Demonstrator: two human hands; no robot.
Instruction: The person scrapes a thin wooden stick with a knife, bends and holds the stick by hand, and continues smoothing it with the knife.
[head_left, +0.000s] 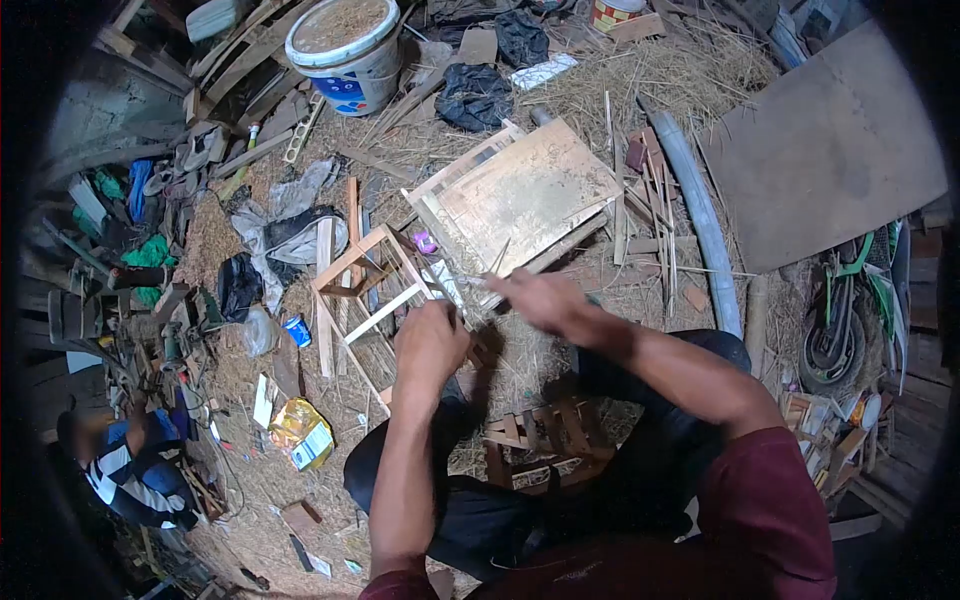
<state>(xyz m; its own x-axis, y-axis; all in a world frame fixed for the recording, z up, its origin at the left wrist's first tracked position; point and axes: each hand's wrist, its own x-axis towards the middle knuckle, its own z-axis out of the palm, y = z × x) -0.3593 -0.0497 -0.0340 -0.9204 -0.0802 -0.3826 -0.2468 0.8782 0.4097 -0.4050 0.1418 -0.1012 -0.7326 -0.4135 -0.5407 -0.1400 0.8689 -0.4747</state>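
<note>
left hand curled, near-left of the pale, flat-topped wooden bench; beside it, an open frame of light wooden slats, touch unclear. cannot tell what the fingers grip. right hand bent inward at the bench's near edge; grip hidden. thin, pointed sliver shows just beyond it, against the bench; too small to identify. slat frame lies left of the bench, tilted. white round plastic bucket with blue label beyond the bench, leftward; crumpled black plastic bag just behind. long grey-blue pole right of the bench. another person in black-and-white striped sleeves well left.
</note>
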